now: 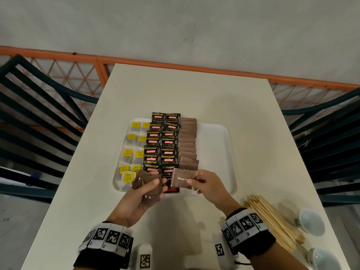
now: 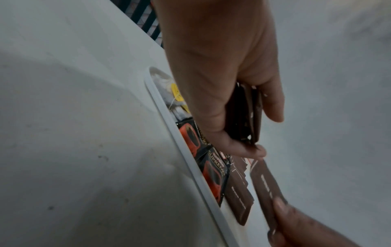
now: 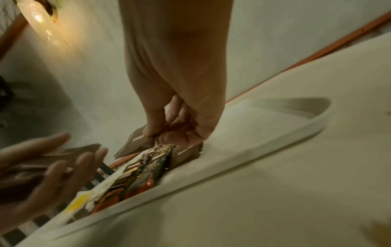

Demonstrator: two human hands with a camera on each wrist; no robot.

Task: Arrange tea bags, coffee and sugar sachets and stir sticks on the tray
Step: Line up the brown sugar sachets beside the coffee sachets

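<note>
Two hands [image 1: 171,185], two cups [image 1: 311,222], one tray [image 1: 214,133]

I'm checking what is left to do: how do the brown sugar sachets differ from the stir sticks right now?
The brown sugar sachets lie in a column on the tray; the stir sticks lie in a loose pile on the table, off the tray. Some sachets are in the left hand and one in the right hand; no hand touches the sticks. Sachets are dark, flat packets; sticks are pale and thin.

Right hand [image 3: 180,117] pinches a brown sachet [image 3: 135,143] above the tray [image 3: 275,138].
</note>
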